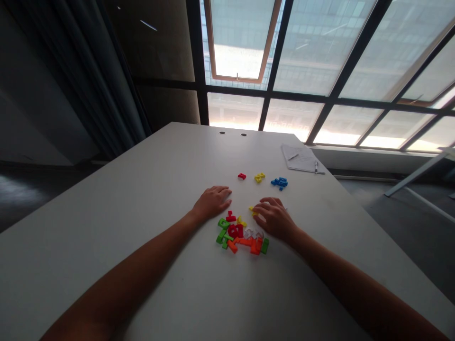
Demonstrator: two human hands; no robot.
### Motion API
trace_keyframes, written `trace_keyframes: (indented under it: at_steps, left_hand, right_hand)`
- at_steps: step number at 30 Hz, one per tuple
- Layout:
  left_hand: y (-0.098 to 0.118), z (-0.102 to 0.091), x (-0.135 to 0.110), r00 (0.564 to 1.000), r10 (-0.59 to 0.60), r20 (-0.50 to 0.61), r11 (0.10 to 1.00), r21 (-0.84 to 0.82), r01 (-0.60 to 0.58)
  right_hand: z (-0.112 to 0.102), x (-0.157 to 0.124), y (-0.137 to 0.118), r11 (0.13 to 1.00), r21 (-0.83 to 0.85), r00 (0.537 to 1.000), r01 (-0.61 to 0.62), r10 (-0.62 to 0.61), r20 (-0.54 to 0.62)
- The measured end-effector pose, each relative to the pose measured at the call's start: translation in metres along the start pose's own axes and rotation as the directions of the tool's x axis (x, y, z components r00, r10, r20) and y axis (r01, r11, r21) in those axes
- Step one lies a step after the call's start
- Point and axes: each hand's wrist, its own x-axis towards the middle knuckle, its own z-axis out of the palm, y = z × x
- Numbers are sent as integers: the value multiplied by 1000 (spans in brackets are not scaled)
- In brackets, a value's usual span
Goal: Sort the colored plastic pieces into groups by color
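Note:
My left hand (213, 201) lies on the white table (159, 180) with its fingers stretched out, holding nothing. Just in front of its fingers is a red plastic piece (231, 217). The curled fingers of my right hand (276, 218) close on a yellow plastic piece (251, 210), partly hidden by the fingertips. Between the hands lies a mixed pile: green pieces (221, 236), red pieces (235, 231), orange pieces (245, 242), clear pieces (249, 232) and another yellow piece (241, 221). Their exact shapes are too small to tell.
Beyond the hands sit a red piece (241, 176), a small yellow group (259, 177) and a blue cluster (280, 182). Paper sheets (302, 157) with pens lie near the table's right edge. Two round holes mark the far end, before large windows.

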Motion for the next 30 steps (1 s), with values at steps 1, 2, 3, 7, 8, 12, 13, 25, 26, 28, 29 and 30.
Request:
trace_keyframes:
  at_steps: [1,2,3,7,8,12,13,25,26,28,29,30]
  left_hand:
    - [0,0,0,1000,-1,-2,1000,-1,1]
    - [0,0,0,1000,-5,-4,1000,-2,5]
    - [1,0,0,1000,-8,-6,1000,-3,8]
    - [1,0,0,1000,-3,-6,1000,-15,3]
    - [1,0,0,1000,-2,-5,1000,-16,2]
    - [0,0,0,1000,-9,-5,1000,-10,9]
    - [0,0,0,1000,-9,-4,1000,-9,9]
    - [1,-2,0,1000,-19,10,1000,-6,19]
    - [2,-2,0,1000,-18,12,1000,-7,18]
    - [1,-2,0,1000,-16,11,1000,-7,16]
    - [1,-1,0,1000,-16,9,1000,-6,16]
    - [1,-1,0,1000,-15,7,1000,-4,15]
  right_hand:
    - [-1,1,3,1000,-8,1000,-4,4,17]
    - [-3,3,6,1000,-19,999,-9,10,36]
    - [-5,6,10,999,-33,998,-18,19,54]
    - [-13,25,28,989,-120,986,-87,103,132]
    - [-14,32,32,983,-149,980,-108,130,149]
    - [-11,54,44,947,-264,961,-182,229,158]
    - [-9,57,46,937,-285,958,-203,251,143]
    - [11,66,45,861,-347,921,-373,387,-30]
    - [11,66,45,860,-344,919,-377,393,-25]
    - [11,68,44,855,-342,913,-389,409,-17]
    - [10,68,43,851,-345,908,-397,418,-14]
    - [10,69,42,847,-347,905,-403,426,-11]
